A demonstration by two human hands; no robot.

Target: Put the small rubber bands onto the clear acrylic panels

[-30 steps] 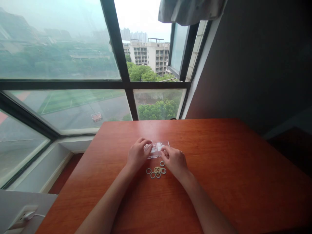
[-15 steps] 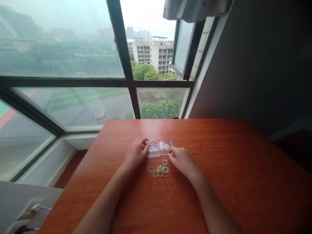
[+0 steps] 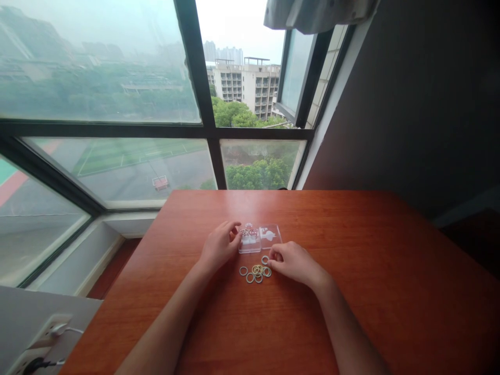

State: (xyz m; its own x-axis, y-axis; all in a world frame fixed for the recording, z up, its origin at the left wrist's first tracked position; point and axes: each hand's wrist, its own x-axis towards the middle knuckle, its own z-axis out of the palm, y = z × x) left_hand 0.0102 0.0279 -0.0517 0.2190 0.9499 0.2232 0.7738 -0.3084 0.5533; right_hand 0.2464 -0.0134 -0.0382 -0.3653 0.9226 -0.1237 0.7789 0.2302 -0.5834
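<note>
Near the middle of the desk (image 3: pixel 371 291), well away from every edge, a clear box (image 3: pixel 250 245) is touched on its left side by the left hand (image 3: pixel 219 249), its fingers loosely curved and not closed. Loose rings (image 3: pixel 255 272) lie just in front of the box. The fingers of the right hand (image 3: pixel 295 263) are drawn narrow at a single ring (image 3: pixel 265 260), but whether it is gripped cannot be told. Bare desk is seen all round. The box's contents are blurred.

two bare arms seen from forearm to fingertips, left hand (image 3: pixel 217 249), right hand (image 3: pixel 294 263), both uncovered, slender wrists, slim fingers (image 3: pixel 228 228), plain and unadorned
</note>
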